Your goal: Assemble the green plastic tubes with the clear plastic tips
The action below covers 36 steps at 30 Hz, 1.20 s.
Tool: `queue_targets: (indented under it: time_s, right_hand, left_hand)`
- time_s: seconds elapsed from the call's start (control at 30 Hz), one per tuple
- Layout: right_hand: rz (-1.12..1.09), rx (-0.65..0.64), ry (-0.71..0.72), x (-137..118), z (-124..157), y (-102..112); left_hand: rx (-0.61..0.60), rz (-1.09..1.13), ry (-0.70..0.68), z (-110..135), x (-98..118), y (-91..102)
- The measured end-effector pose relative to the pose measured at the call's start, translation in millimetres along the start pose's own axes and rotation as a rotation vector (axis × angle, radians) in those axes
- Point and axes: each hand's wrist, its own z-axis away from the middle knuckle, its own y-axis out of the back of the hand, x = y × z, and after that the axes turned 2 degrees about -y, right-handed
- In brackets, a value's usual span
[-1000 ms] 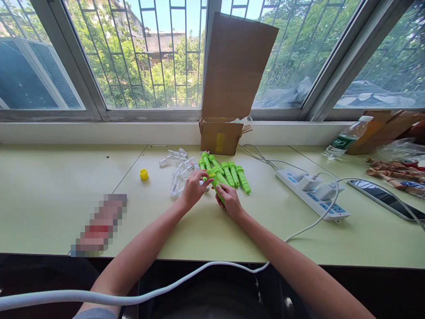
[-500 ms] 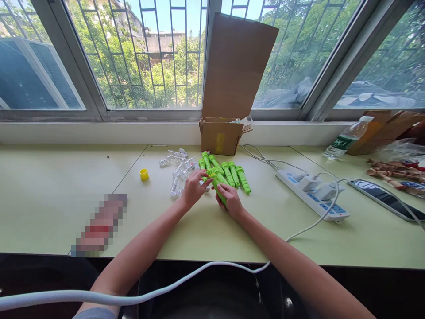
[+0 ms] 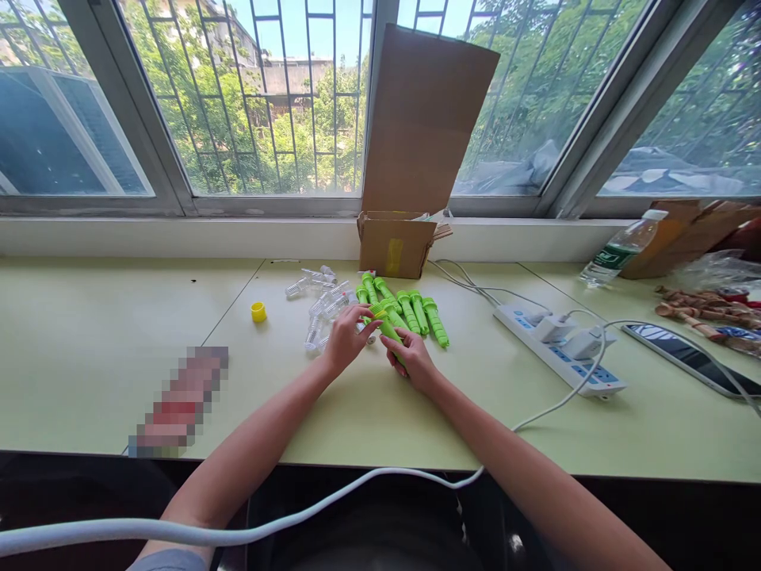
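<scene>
A bright green ribbed plastic tube (image 3: 391, 327) is held tilted between my two hands, just above the table. My right hand (image 3: 411, 358) wraps its fingers round the lower body of the tube. My left hand (image 3: 349, 339) pinches the upper end, where a yellowish-green ring (image 3: 376, 312) shows, partly hidden by the fingers. Just behind lie several similar green tubes (image 3: 437, 323) with wider collars. Clear plastic tubes (image 3: 324, 300) are heaped beside and behind my left hand. Farther left, a yellow cap (image 3: 258, 312) stands alone on the table.
An upright cardboard box (image 3: 395, 246) with a tall raised flap stands by the window. On the right are a white power strip (image 3: 559, 349) with cables, a phone (image 3: 693, 357) and a water bottle (image 3: 621, 250). A white cable (image 3: 333, 503) crosses in front of my arms.
My right-hand fingers have shifted slightly on the green tube's body. My left hand stays at its upper end, and the objects on the table look unchanged.
</scene>
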Motion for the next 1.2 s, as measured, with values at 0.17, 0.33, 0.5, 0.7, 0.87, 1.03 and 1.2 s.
queue_targets:
  time_s: [0.17, 0.33, 0.5, 0.7, 0.87, 1.03, 1.2]
  right_hand:
    - [0.002, 0.014, -0.022, 0.1, 0.3, -0.6]
    - [-0.024, -0.008, 0.023, -0.4, -1.0, -0.1]
    - [-0.058, -0.008, 0.051, 0.4, -2.8, 0.1]
    - [-0.073, -0.008, 0.002, 0.5, -2.3, 1.5]
    - [-0.077, -0.021, -0.038, -0.4, -1.2, 3.0]
    - [-0.016, -0.047, 0.0, -0.5, 0.1, -1.2]
    - [0.236, 0.097, 0.195, 3.9, 0.9, -10.6]
  left_hand:
    - [0.011, -0.007, -0.006, -0.7, 0.4, -0.3]
    - [0.005, -0.008, -0.02, -1.4, 0.8, -0.5]
    - [-0.003, 0.016, -0.013, -1.9, 1.5, -0.8]
    - [0.0, 0.043, -0.006, -1.9, 2.0, -0.2]
    - [-0.016, 0.11, 0.036, -1.9, 1.9, -0.6]
    - [0.005, 0.141, 0.061, 0.1, 0.9, -0.2]
    - [0.059, 0.018, -0.019, 1.9, 5.1, 4.6]
